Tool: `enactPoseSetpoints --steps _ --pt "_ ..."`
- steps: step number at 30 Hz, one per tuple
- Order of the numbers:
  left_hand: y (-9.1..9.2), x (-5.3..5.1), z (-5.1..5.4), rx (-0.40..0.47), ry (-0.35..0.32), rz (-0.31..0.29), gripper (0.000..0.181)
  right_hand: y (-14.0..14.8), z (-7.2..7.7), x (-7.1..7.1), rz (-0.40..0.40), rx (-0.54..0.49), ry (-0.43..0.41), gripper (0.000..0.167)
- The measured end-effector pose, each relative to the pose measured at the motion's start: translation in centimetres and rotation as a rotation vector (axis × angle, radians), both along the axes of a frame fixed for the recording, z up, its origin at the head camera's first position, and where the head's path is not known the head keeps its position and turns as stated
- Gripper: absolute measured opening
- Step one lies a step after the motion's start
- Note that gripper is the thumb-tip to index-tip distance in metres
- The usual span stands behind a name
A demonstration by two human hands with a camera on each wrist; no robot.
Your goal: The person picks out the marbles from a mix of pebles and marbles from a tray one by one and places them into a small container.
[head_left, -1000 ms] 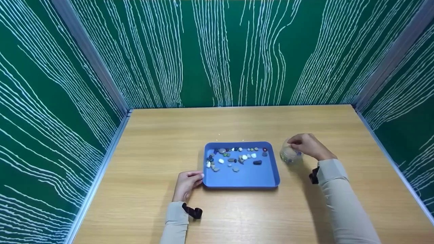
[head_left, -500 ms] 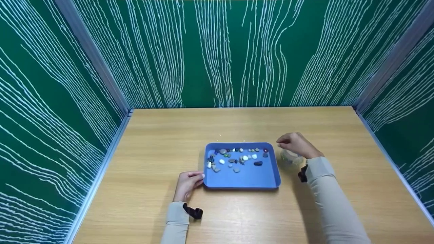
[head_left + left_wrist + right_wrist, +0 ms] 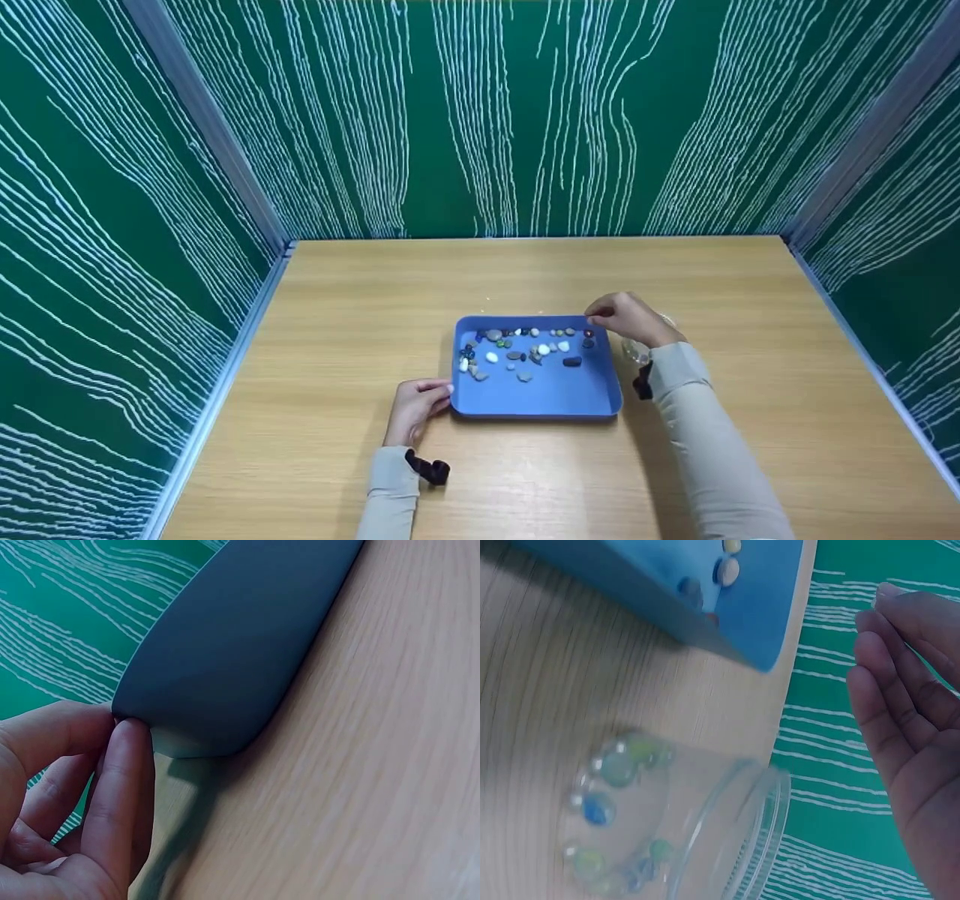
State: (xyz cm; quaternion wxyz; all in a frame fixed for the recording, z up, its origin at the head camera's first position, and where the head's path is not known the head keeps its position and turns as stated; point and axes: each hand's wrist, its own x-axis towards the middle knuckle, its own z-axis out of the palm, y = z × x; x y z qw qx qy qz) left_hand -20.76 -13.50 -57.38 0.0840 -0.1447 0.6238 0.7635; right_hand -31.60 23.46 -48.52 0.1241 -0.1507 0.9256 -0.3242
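Observation:
My left hand (image 3: pixel 411 409) pinches the left edge of the blue tray (image 3: pixel 544 397); the left wrist view shows thumb and finger of this hand (image 3: pixel 82 787) at a corner of the tray (image 3: pixel 232 645). Over the tray's back right corner is my right hand (image 3: pixel 630 319). In the right wrist view this hand (image 3: pixel 922 705) has fingers close together, nearly straight, with no object visible between them. Stones and marbles lie in the tray, among them a black stone (image 3: pixel 571 361) and a white one (image 3: pixel 491 357). A clear jar (image 3: pixel 727 817) holds several glass marbles.
The jar (image 3: pixel 636 352) stands just right of the tray, partly hidden by my right arm. Tiny pale bits lie behind the tray on the wooden table (image 3: pixel 337 322). Green walls with white lines (image 3: pixel 465 112) rise behind and at both sides.
My right hand has moved left from above the jar to the tray's back right corner. The left hand keeps its hold on the tray's edge.

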Motion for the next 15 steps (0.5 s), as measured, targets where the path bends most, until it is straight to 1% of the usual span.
enactPoseSetpoints --steps 6,10,15 --pt "0.0 -0.1 0.0 -0.005 -0.019 0.01 0.028 -1.6 0.0 -0.3 0.003 -0.002 -0.015 0.022" --pt "0.0 -0.1 0.0 -0.002 -0.017 0.012 0.028 -2.6 0.0 -0.4 0.006 -0.007 -0.031 0.023" --pt "-0.1 -0.2 -0.2 -0.002 -0.018 0.002 0.028 -3.8 -0.3 -0.7 0.012 -0.014 -0.053 0.023"
